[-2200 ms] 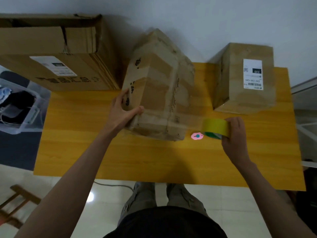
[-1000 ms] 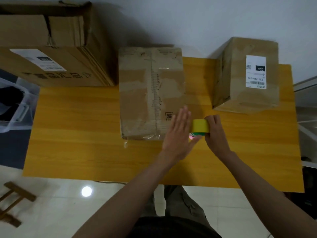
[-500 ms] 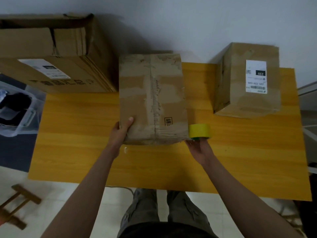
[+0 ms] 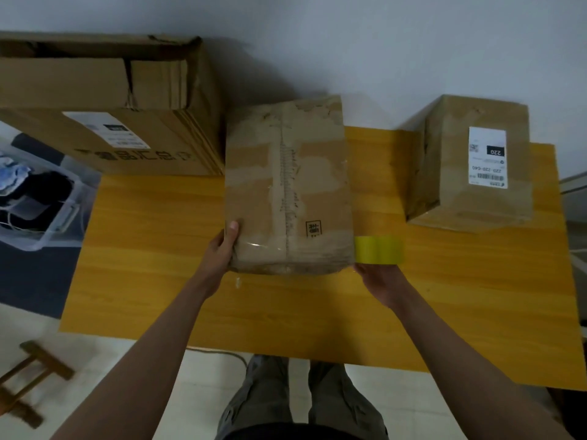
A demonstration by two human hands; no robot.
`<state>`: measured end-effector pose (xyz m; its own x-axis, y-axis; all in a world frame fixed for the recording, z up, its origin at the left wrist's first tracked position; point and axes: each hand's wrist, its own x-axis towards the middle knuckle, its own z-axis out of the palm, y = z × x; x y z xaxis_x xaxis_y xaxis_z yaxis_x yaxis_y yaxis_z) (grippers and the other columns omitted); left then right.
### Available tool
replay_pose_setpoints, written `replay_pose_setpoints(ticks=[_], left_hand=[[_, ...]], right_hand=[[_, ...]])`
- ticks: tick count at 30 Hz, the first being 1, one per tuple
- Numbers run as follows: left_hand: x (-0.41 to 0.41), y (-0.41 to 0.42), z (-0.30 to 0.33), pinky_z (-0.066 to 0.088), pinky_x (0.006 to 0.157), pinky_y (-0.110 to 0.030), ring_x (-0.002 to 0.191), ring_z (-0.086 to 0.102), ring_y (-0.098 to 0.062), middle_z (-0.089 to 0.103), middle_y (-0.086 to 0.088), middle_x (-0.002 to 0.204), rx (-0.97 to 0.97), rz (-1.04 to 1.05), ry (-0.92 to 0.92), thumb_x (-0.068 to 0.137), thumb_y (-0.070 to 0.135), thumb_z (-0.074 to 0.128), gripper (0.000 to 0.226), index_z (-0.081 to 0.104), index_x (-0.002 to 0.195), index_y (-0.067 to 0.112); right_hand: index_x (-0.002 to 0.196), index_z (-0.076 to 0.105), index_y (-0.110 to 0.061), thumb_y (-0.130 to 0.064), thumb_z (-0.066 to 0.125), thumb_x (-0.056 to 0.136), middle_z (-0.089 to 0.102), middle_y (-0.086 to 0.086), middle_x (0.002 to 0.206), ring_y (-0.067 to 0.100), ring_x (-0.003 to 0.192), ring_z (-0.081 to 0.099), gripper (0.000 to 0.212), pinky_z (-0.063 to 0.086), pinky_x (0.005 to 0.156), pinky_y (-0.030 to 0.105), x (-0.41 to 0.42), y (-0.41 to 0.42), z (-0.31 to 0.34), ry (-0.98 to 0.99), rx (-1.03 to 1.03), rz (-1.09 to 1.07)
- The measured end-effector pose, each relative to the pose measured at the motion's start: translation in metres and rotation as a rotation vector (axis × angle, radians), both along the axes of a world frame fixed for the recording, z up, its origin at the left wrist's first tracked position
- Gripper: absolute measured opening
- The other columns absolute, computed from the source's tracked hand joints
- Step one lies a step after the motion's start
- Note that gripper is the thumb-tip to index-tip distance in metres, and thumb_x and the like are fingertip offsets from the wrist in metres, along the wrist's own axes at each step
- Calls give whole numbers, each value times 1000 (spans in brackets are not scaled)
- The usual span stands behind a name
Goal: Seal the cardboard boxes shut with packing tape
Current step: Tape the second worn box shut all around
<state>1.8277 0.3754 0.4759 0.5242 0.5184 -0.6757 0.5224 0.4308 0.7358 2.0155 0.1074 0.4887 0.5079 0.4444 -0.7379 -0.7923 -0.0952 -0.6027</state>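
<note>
Fingers of the left hand (image 4: pixel 222 249) hidden behind the near-left corner of the middle box (image 4: pixel 287 188), only the thumb showing. Right hand (image 4: pixel 379 281) blurred, its fingertips lost under the yellow tape roll (image 4: pixel 378 250); grip not discernible. Large open box (image 4: pixel 104 106) cut off at the left edge. Label print on the right box (image 4: pixel 470 163) too small to read.

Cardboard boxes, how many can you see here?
3. A big open box at the back left, the middle box held by the left hand, and a labelled box at the back right. None looks hidden.
</note>
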Motion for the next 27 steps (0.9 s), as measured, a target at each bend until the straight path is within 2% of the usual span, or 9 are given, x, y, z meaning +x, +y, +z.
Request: replay_pose_setpoints(ticks=[3,5,6,8,10,13,17,21,27], left_hand=[[8,-10,0,59,86,-35,112,67,-16,67,7,121,94,-17,-28,100,56,44,57,57,139,16],[20,-19,0,59,87,-37,116,64,-22,65,9,120,273,-82,-6,105,47,43,47,51,142,20],[26,-21,0,58,89,-39,121,61,-23,63,5,128,359,-123,0,105,44,47,49,44,149,24],[38,-23,10,52,101,-46,136,48,-20,41,-1,156,515,-236,-35,101,34,61,69,21,158,39],[44,-21,35,43,111,-52,149,31,-21,18,8,167,686,-327,-201,94,22,68,85,17,159,42],[38,-18,79,27,121,-50,155,17,-25,16,-4,169,933,-511,-488,85,34,61,81,32,157,15],[15,-17,81,11,121,-67,157,-3,-33,9,-3,170,1101,-826,-425,78,58,73,97,32,157,20],[25,-33,66,11,119,-70,157,-6,-36,15,-2,169,1158,-736,-355,69,72,78,105,43,152,18],[31,-45,48,18,125,-55,155,4,-44,32,-8,161,1142,-561,-472,70,57,84,84,49,134,15]], right_hand=[[129,58,-13,-27,51,104,69,10,122,29,105,66,30,43,89,62,14,6,36,-208,-158,47],[111,65,-20,-21,49,104,75,-7,99,10,90,70,17,49,79,41,25,10,65,-361,-142,54],[109,66,-21,-26,56,100,75,-7,101,9,95,68,15,47,81,34,28,14,83,-431,-143,70],[115,66,-7,-29,64,93,65,10,118,26,111,62,31,48,83,43,25,27,107,-580,-260,144],[109,66,-6,-19,68,91,53,18,118,41,116,52,22,46,89,56,14,45,114,-867,-443,291],[116,70,-22,-25,69,76,46,12,125,39,114,46,40,43,94,50,-14,70,115,-1162,-627,555],[119,67,-28,-24,68,79,44,10,131,37,111,43,40,33,90,42,-38,77,113,-1264,-736,607],[126,66,-29,-30,62,82,48,9,131,36,113,49,44,38,91,46,-35,73,113,-1325,-765,656],[119,62,-12,-9,70,76,53,5,132,31,95,62,44,51,71,39,-26,60,123,-1411,-640,596]])
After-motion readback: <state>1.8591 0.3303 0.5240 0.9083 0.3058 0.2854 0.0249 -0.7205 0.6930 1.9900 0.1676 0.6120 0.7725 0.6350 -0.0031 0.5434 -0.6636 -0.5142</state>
